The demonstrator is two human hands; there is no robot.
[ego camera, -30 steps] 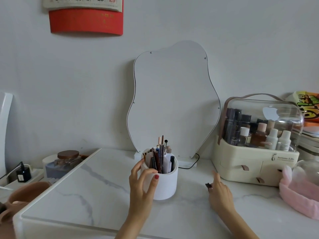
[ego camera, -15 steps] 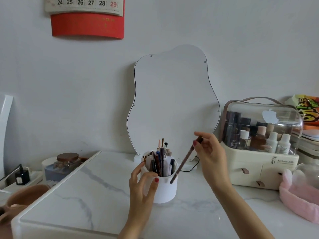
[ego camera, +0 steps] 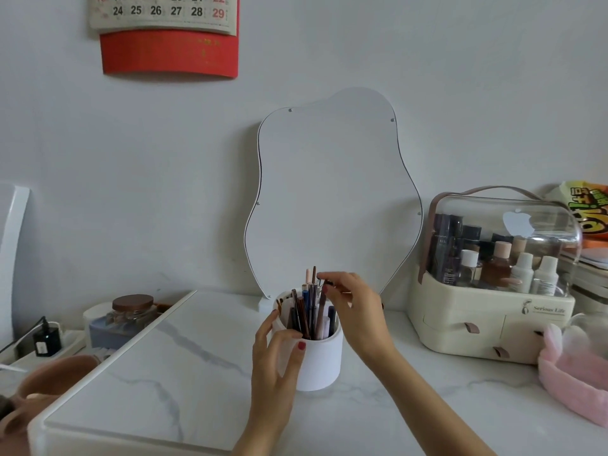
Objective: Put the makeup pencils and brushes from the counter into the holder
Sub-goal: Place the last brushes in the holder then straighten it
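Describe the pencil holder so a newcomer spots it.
Find the wavy-edged white mirror on the white marble counter. In front of its base stands a white cylindrical holder. Unlike its neighbours, it bristles with upright pencils and brushes.

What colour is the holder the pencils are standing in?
Plain white holder, seen best in the head view.

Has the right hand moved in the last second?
Yes. The right hand went from the counter right of the white holder up and left to its rim, pinching a brown pencil.
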